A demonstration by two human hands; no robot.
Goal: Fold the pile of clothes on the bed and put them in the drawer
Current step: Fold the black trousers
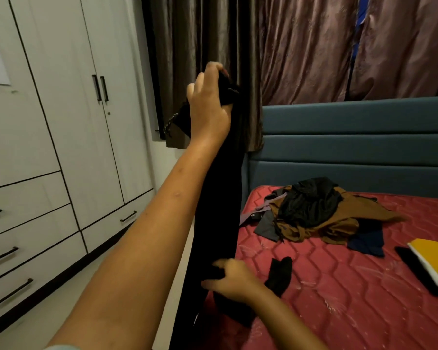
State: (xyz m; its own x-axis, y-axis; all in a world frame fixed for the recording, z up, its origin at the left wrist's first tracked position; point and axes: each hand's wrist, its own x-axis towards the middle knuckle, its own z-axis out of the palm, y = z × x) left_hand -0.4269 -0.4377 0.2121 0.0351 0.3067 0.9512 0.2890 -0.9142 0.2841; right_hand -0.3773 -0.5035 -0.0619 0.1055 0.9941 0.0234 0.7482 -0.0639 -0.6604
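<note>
Garment (pixel 216 198) hangs full length at centre, over the bed (pixel 339 286) edge. Left hand (pixel 209 107), arm stretched up toward 12 o'clock, clenches its top. Right hand (pixel 234 280), at 6 o'clock, pinches the lower part. Best: pull taut, match edges, fold in half. Pile (pixel 314 213) at 3 o'clock, drawers (pixel 23 248) at 9.

Bed (pixel 339 294): red quilted mattress, backed by a blue padded headboard (pixel 352 137) at the far side. Laid on it are:
- pile of clothes (pixel 314 215), brown, black and grey, far centre
- small black piece (pixel 280 274), near left
- yellow item (pixel 433 261), right edge
- flat black item (pixel 415 269), just beside the yellow item
</note>
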